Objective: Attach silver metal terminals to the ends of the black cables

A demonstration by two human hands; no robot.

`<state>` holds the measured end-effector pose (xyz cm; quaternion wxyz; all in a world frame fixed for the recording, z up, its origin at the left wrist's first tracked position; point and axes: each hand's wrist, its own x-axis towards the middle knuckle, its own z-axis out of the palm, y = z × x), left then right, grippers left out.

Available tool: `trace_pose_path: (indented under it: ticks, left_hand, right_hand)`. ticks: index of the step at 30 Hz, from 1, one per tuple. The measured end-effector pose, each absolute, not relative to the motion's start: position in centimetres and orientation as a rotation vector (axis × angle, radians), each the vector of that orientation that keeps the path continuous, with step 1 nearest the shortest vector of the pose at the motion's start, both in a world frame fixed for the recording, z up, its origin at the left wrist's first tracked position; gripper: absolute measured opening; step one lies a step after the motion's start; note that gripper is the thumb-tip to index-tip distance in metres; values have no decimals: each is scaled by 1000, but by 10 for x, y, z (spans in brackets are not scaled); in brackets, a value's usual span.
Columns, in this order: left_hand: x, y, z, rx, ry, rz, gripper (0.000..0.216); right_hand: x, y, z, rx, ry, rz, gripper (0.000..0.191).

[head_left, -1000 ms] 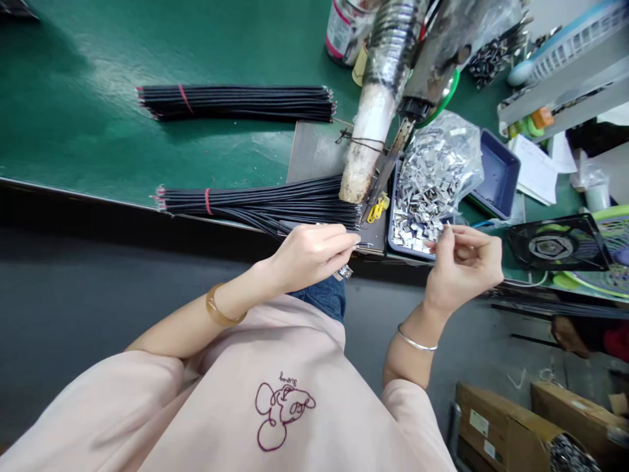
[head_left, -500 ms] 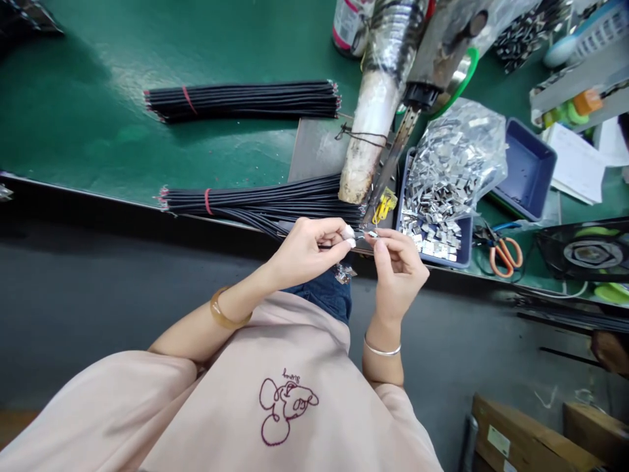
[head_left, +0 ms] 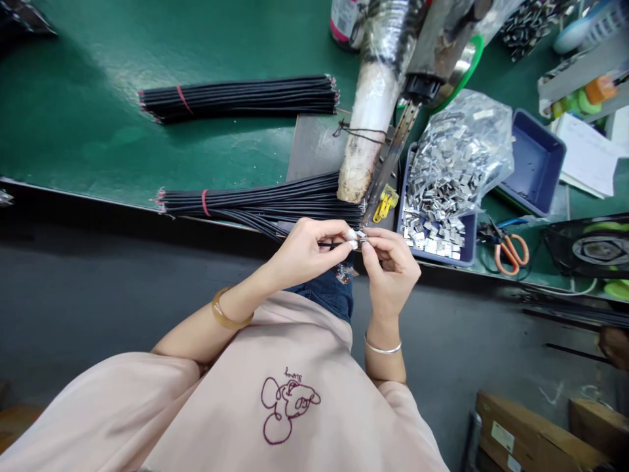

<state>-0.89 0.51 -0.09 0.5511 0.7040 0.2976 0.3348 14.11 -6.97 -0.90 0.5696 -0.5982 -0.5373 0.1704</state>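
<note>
My left hand is closed in a pinch on a thin black wire drawn from the near bundle of black wires, which is tied with a red band at the table's front edge. My right hand is pinched on a small metal clip and meets the left fingertips at the wire's end. A blue tray of several metal clips lies just right of my hands, under a clear bag of clips.
A second black wire bundle lies farther back on the green mat. A wrapped tool stands over a grey plate. Orange-handled scissors, an empty blue tray and a fan are at the right. Cardboard boxes sit on the floor.
My right hand moved left from the clip tray with a clip and now touches my left fingertips at the wire's end. The left hand stayed in place.
</note>
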Motion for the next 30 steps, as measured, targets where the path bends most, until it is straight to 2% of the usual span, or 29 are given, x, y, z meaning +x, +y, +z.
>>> trace_pose_path:
  ticks: [5, 13, 21, 24, 28, 30]
  left_hand:
    - [-8, 3, -4, 1845, 717, 951, 11]
    - [-7, 1, -3, 1852, 705, 985, 7]
    - [-7, 0, -2, 1802, 709, 985, 9]
    - [-5, -5, -4, 1879, 718, 1044, 11]
    - [-5, -7, -4, 1891, 766, 1036, 13]
    - [-7, -5, -2, 1779, 740, 949, 13]
  right_hand:
    - [146, -74, -4, -1474, -1455, 179, 15]
    - [143, -75, -10, -1451, -1203, 509, 4]
    - [140, -75, -11, -1434, -1163, 526, 3]
    - [135, -76, -11, -1492, -1239, 399, 5]
    - [131, -77, -11, -1514, -1408, 0, 13]
    - [132, -76, -10, -1526, -1364, 30, 13]
